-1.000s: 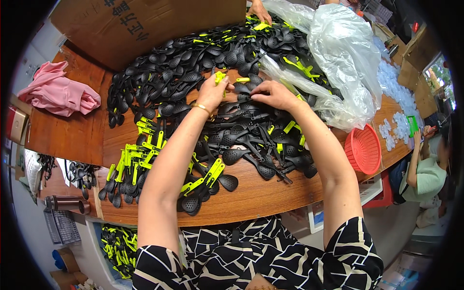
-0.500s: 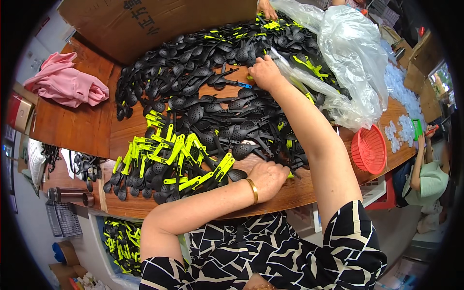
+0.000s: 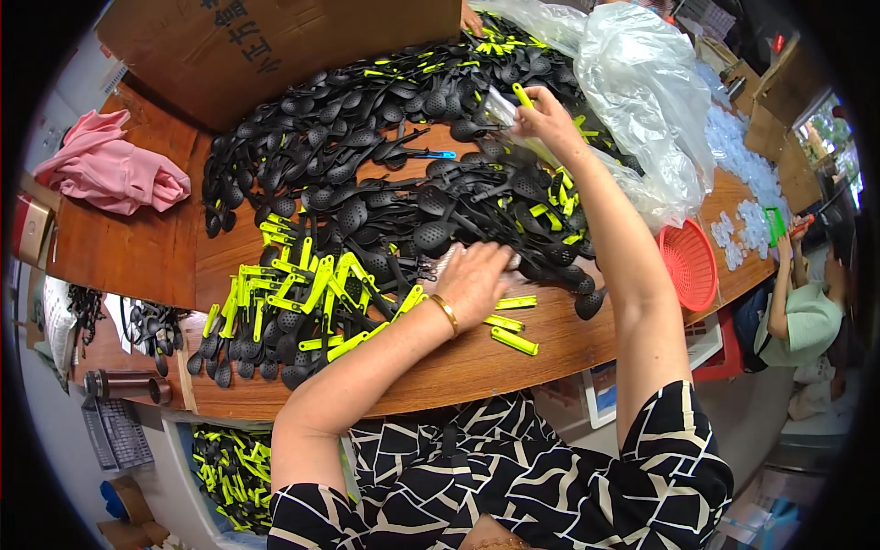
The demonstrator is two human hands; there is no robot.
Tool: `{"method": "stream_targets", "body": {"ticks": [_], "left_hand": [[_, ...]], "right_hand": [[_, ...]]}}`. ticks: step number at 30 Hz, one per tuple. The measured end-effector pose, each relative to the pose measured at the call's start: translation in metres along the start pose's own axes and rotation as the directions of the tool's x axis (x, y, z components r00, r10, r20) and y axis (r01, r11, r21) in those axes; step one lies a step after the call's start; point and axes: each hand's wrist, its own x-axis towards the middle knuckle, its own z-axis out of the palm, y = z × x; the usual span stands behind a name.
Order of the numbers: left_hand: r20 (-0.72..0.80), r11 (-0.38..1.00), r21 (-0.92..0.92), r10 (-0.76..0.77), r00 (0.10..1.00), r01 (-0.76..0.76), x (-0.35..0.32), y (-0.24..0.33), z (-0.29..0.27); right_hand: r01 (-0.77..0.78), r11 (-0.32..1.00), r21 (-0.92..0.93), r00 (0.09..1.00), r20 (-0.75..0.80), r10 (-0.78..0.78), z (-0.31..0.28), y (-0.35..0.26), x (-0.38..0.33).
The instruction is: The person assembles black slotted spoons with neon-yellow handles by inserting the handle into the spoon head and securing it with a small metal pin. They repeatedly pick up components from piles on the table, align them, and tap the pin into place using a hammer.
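Raised over the far right of the pile, my right hand (image 3: 550, 126) is closed on a lime-green handle (image 3: 522, 94) that sticks up past its fingers. My left hand (image 3: 477, 286) lies with fingers stretched over the near edge of the heap of black slotted spoons (image 3: 431, 234). Several lime-green handles (image 3: 513, 342) lie loose on the table just right of that hand. To its left is a cluster of black spoons with lime-green handles (image 3: 316, 284). A blue-handled piece (image 3: 440, 155) rests in a gap farther back.
A large cardboard box (image 3: 275, 64) stands at the back left, a pink cloth (image 3: 110, 165) beside it. Clear plastic sheeting (image 3: 642, 110) covers the right side, near a red basket (image 3: 687, 266). Another person's hand (image 3: 471, 20) is at the far edge. A filled crate (image 3: 229, 472) sits below.
My right hand has lifted and moved right, now with a lime-green handle. My left hand has shifted left and its fingers have stretched out. Loose lime-green handles now show on the near table.
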Motion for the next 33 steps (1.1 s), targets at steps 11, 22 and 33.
{"method": "stream_targets", "body": {"ticks": [11,22,33], "left_hand": [[-0.409,0.976,-0.088,-0.217,0.886,0.198,0.029,-0.050,-0.044],[0.000,0.992,0.117,0.050,0.999,-0.050,0.060,-0.022,-0.027],[0.210,0.958,0.260,0.068,0.975,-0.123,0.057,-0.036,-0.054]], "right_hand": [[0.107,0.422,-0.900,0.982,0.161,0.094,0.028,0.025,-0.008],[0.069,0.800,-0.596,0.971,0.224,0.083,-0.001,-0.002,-0.005],[0.434,0.412,-0.801,0.829,0.534,0.164,-0.033,-0.008,-0.117]]}}
